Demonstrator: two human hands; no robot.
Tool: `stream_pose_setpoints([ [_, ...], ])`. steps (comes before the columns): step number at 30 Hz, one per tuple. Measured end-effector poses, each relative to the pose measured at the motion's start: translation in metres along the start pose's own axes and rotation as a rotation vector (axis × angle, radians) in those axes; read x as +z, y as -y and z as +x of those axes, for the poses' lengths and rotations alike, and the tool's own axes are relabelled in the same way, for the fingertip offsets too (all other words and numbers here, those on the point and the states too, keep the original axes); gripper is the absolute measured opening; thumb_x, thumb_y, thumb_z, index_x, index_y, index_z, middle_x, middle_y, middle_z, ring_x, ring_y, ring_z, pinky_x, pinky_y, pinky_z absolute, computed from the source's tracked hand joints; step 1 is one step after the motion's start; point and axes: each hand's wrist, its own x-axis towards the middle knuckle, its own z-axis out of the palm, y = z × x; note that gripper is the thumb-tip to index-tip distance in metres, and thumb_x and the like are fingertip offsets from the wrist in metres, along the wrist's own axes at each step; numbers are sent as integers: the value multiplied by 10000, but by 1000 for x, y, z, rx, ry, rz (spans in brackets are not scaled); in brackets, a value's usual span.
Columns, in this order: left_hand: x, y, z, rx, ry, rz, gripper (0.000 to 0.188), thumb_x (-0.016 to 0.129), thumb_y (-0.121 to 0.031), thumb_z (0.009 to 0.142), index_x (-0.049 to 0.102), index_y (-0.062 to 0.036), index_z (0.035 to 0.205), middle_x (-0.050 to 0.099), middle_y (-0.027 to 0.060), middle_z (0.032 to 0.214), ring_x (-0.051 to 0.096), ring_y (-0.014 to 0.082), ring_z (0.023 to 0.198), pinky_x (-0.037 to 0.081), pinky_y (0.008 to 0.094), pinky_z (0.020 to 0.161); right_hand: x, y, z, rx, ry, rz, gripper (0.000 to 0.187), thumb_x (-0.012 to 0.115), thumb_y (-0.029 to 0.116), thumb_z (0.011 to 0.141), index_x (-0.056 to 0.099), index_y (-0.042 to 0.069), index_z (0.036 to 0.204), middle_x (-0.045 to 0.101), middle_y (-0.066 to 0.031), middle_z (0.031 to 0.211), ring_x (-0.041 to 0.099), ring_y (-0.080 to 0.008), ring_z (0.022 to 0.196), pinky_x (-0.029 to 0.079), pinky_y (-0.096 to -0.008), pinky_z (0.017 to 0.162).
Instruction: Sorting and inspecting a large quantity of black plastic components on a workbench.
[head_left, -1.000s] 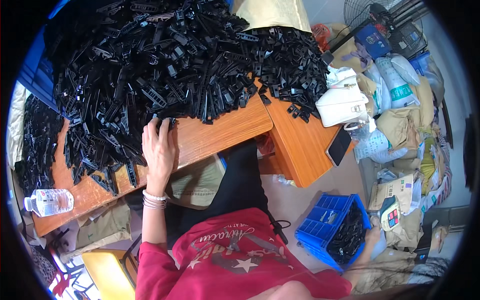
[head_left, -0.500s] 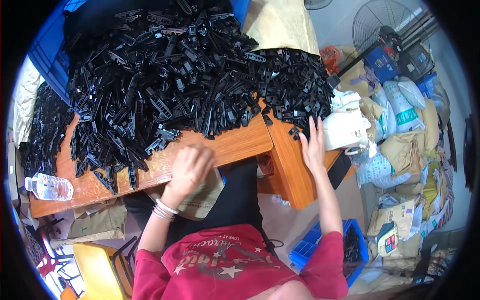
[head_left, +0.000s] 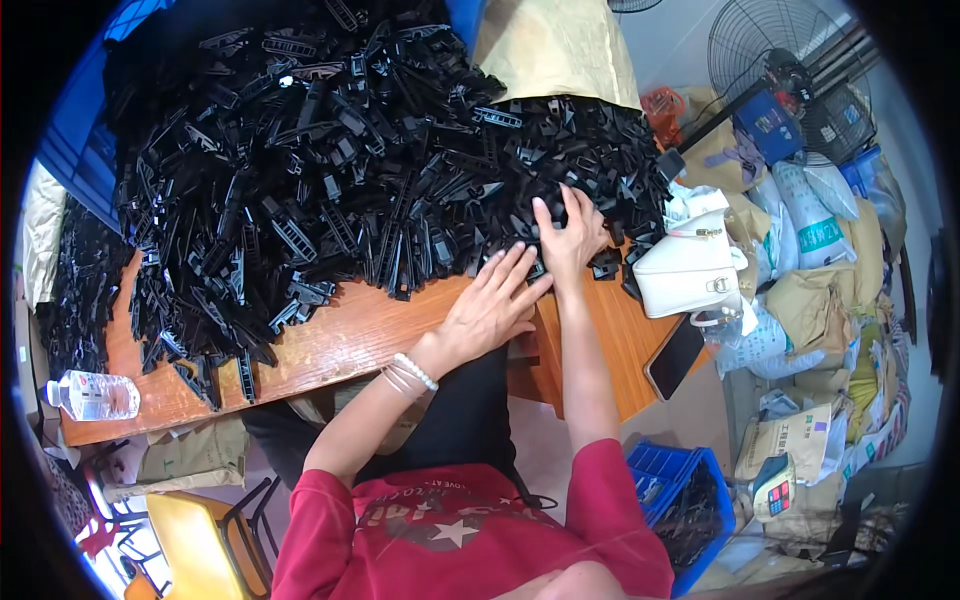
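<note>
A large heap of long black plastic parts (head_left: 290,180) covers most of the wooden table (head_left: 340,345). Smaller black plastic pieces (head_left: 630,165) are piled beside it on the right. My left hand (head_left: 485,312) lies at the heap's near edge, fingers stretched out, their tips by a few black pieces. Just to its right, my right hand (head_left: 572,243) reaches into the small pieces with thumb and fingers apart. Nothing shows gripped in either hand, though the right fingertips are partly lost against the dark pile.
To the right stand a white handbag (head_left: 685,275) and a dark phone (head_left: 672,360). A clear bottle (head_left: 97,396) lies at the left table edge. Below are a blue crate (head_left: 722,520) and a yellow chair (head_left: 195,545). Sacks (head_left: 805,300) and a fan (head_left: 790,70) fill the right side.
My right hand has moved left from beside the handbag into the small pieces. My left hand has shifted right and stretched out its fingers. The phone now shows more fully.
</note>
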Motion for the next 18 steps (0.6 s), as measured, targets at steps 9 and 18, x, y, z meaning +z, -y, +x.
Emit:
stream_pose_setpoints([
  [9, -6, -2, -9, -162, -28, 129, 821, 733, -317, 787, 326, -118, 1471, 270, 233, 1511, 209, 391, 1428, 196, 486, 1161, 10, 38, -15, 125, 27, 532, 324, 680, 291, 849, 715, -8, 969, 656, -94, 1130, 593, -307, 1043, 450, -402, 914],
  [18, -15, 6, -32, -186, -105, 83, 833, 714, -388, 792, 336, -45, 1451, 274, 259, 1502, 238, 399, 1420, 208, 478, 1164, 15, 73, -28, 79, -10, 361, 253, 655, 285, 864, 735, 74, 976, 639, -32, 1181, 584, -289, 1040, 442, -405, 887],
])
